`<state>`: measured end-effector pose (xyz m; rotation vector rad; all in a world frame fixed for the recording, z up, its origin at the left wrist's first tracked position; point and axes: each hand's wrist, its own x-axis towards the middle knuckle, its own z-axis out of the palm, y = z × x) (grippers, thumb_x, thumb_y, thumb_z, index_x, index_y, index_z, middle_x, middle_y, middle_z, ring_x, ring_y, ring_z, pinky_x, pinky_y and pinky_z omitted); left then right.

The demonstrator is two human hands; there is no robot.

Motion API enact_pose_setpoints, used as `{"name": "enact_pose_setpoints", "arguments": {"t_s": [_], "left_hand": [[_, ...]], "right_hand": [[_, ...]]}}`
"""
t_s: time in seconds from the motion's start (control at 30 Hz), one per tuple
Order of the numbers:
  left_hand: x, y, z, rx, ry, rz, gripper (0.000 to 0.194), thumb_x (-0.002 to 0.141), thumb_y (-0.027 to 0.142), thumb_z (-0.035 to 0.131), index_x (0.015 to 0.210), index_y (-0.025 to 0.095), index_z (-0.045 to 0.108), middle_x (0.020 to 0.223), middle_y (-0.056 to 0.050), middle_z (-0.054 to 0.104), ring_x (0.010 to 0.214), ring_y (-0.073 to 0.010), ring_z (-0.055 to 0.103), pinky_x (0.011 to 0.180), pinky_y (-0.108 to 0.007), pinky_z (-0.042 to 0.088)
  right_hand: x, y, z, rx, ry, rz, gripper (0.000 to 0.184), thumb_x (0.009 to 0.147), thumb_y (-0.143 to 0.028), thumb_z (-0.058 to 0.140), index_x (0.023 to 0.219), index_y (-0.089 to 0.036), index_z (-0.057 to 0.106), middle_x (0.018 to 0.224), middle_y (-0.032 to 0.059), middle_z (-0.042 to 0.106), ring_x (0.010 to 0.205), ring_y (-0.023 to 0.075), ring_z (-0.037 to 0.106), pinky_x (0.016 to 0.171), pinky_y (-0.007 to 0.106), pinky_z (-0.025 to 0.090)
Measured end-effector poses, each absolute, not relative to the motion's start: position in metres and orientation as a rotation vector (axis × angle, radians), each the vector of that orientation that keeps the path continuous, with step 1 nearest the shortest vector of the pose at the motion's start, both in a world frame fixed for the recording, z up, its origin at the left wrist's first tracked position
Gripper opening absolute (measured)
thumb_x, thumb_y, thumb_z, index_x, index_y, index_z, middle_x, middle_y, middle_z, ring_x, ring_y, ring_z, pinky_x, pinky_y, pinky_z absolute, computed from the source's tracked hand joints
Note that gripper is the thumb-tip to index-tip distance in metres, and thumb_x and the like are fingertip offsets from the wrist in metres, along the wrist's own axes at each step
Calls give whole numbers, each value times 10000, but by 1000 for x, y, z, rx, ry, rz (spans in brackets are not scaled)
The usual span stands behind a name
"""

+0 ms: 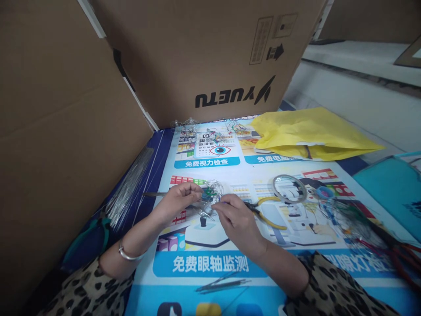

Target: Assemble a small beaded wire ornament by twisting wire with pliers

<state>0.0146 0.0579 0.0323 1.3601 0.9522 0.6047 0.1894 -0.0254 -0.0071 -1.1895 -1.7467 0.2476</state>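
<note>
My left hand, with a silver bracelet on the wrist, is closed in a pinch at a tangle of thin silver and green wire. From the other side my right hand pinches at the same wire, fingertips a short gap from the left ones. The exact strands between the fingers are too fine to make out. Just beyond my right hand lie yellow-handled pliers, their jaws partly hidden by it. Behind my left hand a thin dark rod-like tool is partly covered.
A cardboard box walls the back and left. Around lie wire lengths, teal-handled pliers, short grey rods, a clear ring-shaped roll, red-handled pliers, a yellow bag, a teal bag and wire pieces.
</note>
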Motion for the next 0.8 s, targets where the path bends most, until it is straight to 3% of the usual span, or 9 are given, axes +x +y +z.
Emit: {"name": "enact_pose_setpoints", "arguments": {"t_s": [0.8], "left_hand": [[16, 56, 38, 1413, 968, 648, 223, 763, 350, 613, 836, 139, 596, 760, -16, 583, 700, -123, 525, 659, -240, 403]], "right_hand": [[189, -24, -9, -1200, -1724, 245, 256, 843, -96, 457, 981, -220, 634, 906, 54, 563, 825, 148, 573, 712, 286, 519]]}}
